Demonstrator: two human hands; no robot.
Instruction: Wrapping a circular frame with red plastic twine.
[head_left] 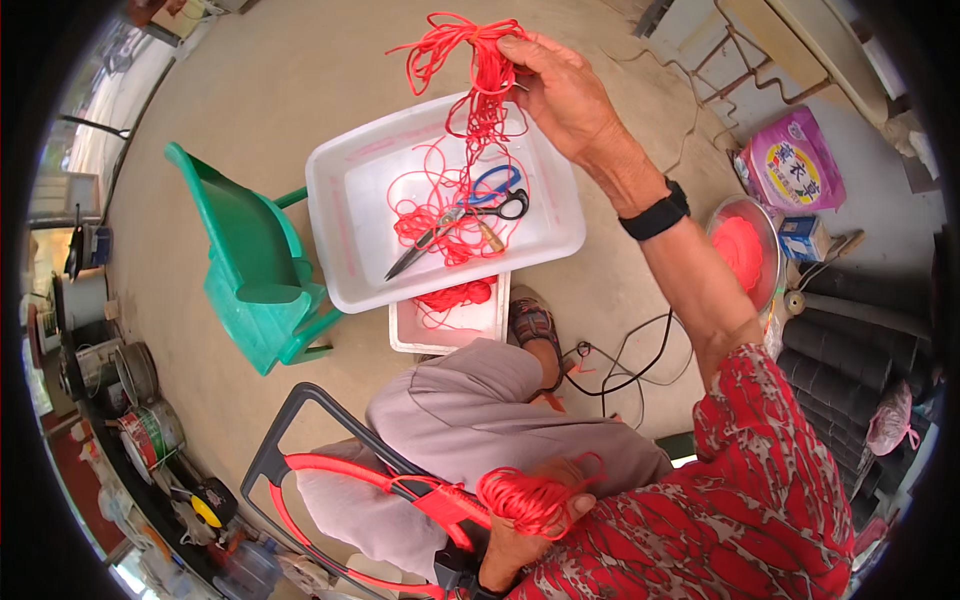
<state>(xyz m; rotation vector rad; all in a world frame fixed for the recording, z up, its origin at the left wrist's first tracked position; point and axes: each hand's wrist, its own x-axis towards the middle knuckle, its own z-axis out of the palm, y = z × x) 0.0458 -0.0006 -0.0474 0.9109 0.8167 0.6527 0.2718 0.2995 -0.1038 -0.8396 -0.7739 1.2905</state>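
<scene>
My right hand [560, 90], raised over the far side of a white plastic tray [345, 235], pinches a looped bundle of red cord [490, 60]. Knotted strands trail from that bundle down into the tray. There, loose red cord [460, 240] lies tangled around scissors [425, 245] with black handles, a blue-handled tool [495, 183] and a small tan-handled tool [490, 237]. Close to my body, my left hand [525, 550] is closed around a thick coil of red cord [530, 500]. Part of the left hand is hidden beneath the coil.
A smaller white box [405, 325] with red cord sits under the tray's near edge. A green plastic chair [245, 240] stands left, and a black-and-red frame [290, 440] beside my leg. At right are a metal basin [768, 260], a purple package [795, 165] and black cables [640, 375].
</scene>
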